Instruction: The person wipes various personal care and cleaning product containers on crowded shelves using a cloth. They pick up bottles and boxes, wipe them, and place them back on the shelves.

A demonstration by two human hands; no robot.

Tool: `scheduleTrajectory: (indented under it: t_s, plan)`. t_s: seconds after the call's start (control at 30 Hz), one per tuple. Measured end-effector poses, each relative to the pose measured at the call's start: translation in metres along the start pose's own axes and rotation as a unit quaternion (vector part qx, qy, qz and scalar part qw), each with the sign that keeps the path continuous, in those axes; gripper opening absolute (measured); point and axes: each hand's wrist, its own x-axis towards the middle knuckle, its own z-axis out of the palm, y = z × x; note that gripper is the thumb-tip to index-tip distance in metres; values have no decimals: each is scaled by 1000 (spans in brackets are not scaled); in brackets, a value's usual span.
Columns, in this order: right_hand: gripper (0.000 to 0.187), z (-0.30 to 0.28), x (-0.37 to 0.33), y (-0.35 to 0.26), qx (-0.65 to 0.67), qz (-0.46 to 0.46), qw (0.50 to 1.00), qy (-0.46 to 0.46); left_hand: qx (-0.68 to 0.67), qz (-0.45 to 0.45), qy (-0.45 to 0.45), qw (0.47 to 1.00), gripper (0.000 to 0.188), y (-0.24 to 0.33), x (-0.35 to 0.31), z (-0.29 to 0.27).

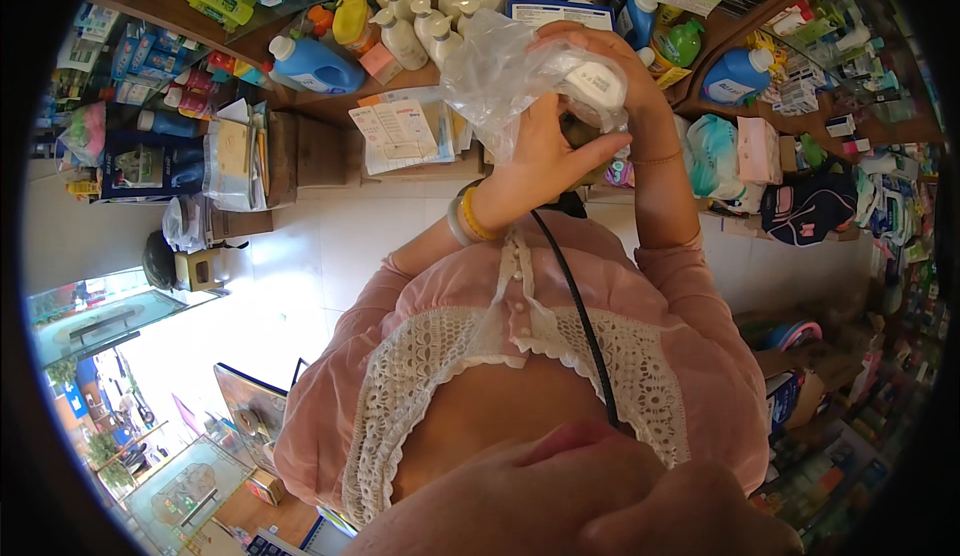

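A white oval-ended bottle (595,86) in a clear plastic bag (495,71) is held up between my hands in front of the shelf. My right hand (610,51) curves round its far and right side, with the fingers reaching over the top of the bag. From the near side, my left hand (545,151) grips the bag and bottle, its thumb stretched out to the right under the white end. Loose plastic bulges out to the left. Most of the bottle's body and several fingertips are hidden behind the bag and hands.
Cream pump bottles (405,41), a blue detergent bottle (315,64) and a yellow bottle (353,24) stand on the shelf ahead. Papers (395,131) hang at its edge. On the right are another blue bottle (737,76) and a dark bag (812,206). A black cable (575,296) runs down my front.
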Motion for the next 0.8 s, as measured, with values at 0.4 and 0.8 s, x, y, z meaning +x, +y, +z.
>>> scheduleTrajectory:
  t_s: [0.4,0.8]
  plan:
    - [25,20,1,12,-133,-131,970,156,171,-75,-1,982,64,5,11,-20]
    - [16,77,-11,33,121,-240,878,397,204,29,-18,978,42,-3,33,-55]
